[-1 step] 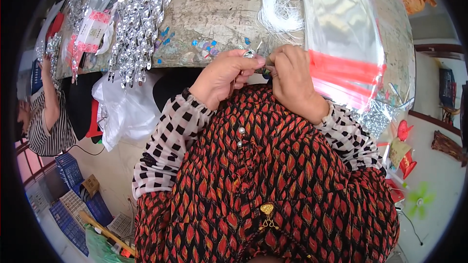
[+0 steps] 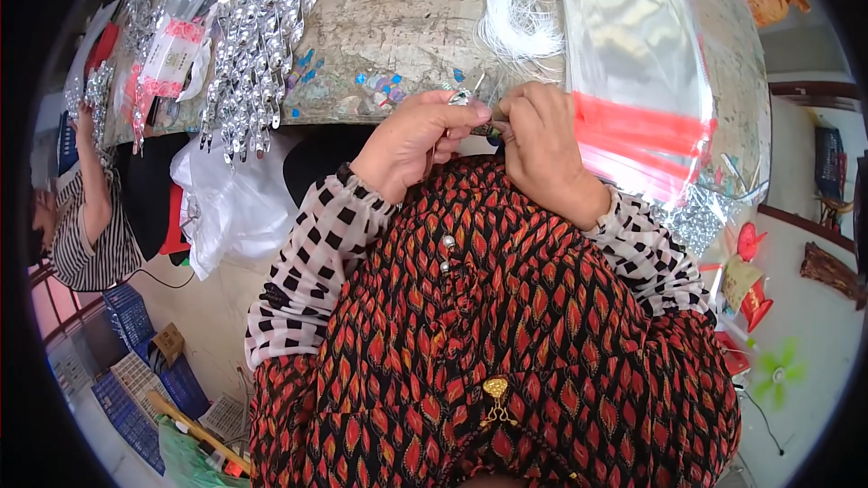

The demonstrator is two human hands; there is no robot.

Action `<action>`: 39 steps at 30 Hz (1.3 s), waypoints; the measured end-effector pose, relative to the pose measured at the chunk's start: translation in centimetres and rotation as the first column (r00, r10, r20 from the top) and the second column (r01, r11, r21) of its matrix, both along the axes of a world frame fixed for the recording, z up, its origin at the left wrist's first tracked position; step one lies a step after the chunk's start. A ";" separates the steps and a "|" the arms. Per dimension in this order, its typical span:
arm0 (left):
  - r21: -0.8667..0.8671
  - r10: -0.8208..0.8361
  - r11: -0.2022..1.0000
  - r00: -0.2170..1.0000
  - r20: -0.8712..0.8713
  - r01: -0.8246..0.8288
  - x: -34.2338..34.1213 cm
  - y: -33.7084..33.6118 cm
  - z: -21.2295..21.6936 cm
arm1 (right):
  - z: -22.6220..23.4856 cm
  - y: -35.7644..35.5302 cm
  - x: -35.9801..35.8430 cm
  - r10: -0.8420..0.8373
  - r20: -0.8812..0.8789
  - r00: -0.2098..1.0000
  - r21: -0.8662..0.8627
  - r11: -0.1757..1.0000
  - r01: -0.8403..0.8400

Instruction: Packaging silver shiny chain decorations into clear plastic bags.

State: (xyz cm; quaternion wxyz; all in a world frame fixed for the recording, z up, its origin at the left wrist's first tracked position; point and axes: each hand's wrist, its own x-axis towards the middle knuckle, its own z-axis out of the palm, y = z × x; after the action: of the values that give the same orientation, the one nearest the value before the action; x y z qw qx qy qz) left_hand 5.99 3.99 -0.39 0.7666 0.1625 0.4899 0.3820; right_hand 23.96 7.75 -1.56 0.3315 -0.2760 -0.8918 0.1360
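At the table's near edge my left hand [image 2: 420, 137] and my right hand [image 2: 545, 145] meet, fingertips almost touching. My left thumb and fingers pinch a small shiny silver-and-green piece [image 2: 462, 98]; most of it is hidden by the fingers. The right thumb and forefinger are closed at the other end of it, beside the left thumb tip. A short thin white strand [image 2: 479, 83] sticks up between the hands. Past them, a looped bundle of white string [image 2: 520, 14] lies on the table. Right of my right hand lie clear plastic bags with red bands [image 2: 637, 126].
Strips of silver discs [image 2: 258, 54] hang over the worn table's [image 2: 398, 0] edge at left, beside a pink-and-white packet [image 2: 172, 59]. Blue sequins [image 2: 384, 86] lie scattered near my left hand. A person in a striped top [image 2: 86, 226] works at far left. White plastic [image 2: 231, 199] hangs below.
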 end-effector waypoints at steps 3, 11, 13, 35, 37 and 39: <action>0.051 0.001 0.999 1.000 0.016 -0.002 -0.2 0.0 -0.8 | -0.1 0.0 0.3 0.027 0.005 1.000 -0.038 0.999 -0.027; 0.144 0.001 0.989 0.975 -0.222 0.032 -1.2 -0.8 0.6 | 1.5 1.7 -0.8 0.092 -0.035 0.995 -0.148 0.984 -0.097; 0.135 0.001 0.990 0.964 -0.267 0.036 -1.5 -1.3 1.1 | 1.7 1.6 -1.1 0.171 -0.030 0.985 -0.287 0.942 -0.172; 0.172 0.045 0.985 0.943 -0.330 0.014 -3.0 -2.5 0.9 | 1.6 1.4 -1.3 -0.003 -0.264 0.965 -0.862 0.449 -0.234; 0.177 0.034 0.984 0.938 -0.346 0.030 -2.9 -2.4 1.0 | 1.8 1.0 -1.7 -0.117 -0.336 0.935 -0.885 0.379 -0.271; 0.165 0.057 0.986 0.970 -0.235 -0.018 -2.7 -2.3 1.6 | 2.0 0.6 -1.9 -0.142 -0.364 0.920 -0.868 0.411 -0.280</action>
State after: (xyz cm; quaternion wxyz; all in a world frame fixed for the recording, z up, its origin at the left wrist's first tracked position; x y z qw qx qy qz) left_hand 3.33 1.65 1.19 0.6790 0.2594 0.5490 0.4127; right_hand 22.08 8.40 0.45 0.2896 -0.3408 -0.6018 0.6616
